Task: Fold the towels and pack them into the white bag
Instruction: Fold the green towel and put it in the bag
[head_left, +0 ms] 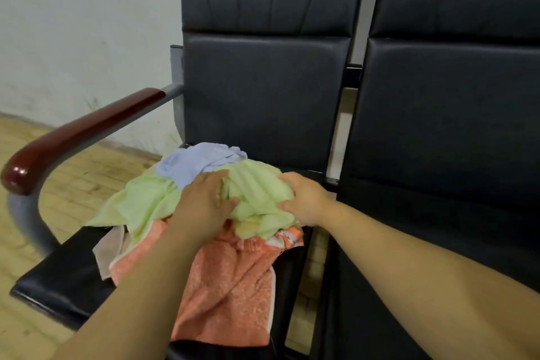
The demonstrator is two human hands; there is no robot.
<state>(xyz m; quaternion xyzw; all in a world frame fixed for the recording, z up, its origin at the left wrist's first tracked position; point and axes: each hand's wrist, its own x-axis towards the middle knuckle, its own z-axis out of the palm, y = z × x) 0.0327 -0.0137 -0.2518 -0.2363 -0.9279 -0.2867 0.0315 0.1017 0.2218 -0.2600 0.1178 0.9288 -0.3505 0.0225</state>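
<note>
**ENTRY 1: RISKS**
- Pale green terry towel (257, 190): crumpled, on top of the heap on the black padded bench (67, 280). Left hand (204, 202) and right hand (305, 199) both grip it, one each side, fingers curled into bunched cloth.
- Risk A: no corner or hem shows in either grip. If lifted as is, it prob. hangs twisted and the fold comes out crooked. Cause: a mid-cloth hold.
- Risk B: drag. Thin lilac-blue towel (198, 161) touches the green one from behind, and the orange terry towel (228, 278) lies under it. A quick pull may carry the lilac one off the back-left of the bench onto the light wooden floor (73, 184).
- Risk C: the orange towel's lower end reaches approx. to the bench front, so a tug could slide it off fwd. Its white-striped end sits at the right rim, just beside the open gap (318, 257) betw. seats, and could drop through.
- White bag: not in view. No towel looks folded yet, so packing is judged not begun.

**ENTRY 2: SURROUNDINGS / OBSTRUCTIONS**
- Thin beige cloth (109, 254): left of the heap, partly under the orange towel.
- Glossy dark-red wooden armrest (79, 132) on a grey metal tube: left side, limits room for spreading cloth.
- Black padded backrest (263, 96): directly behind the heap.
- Second black padded seat (438, 126): to the right, across the gap.
- Whitish wall (73, 23): behind, at left.
- Main obstruction: the heap itself covers much of the bench, leaving little flat room for folding.
</note>
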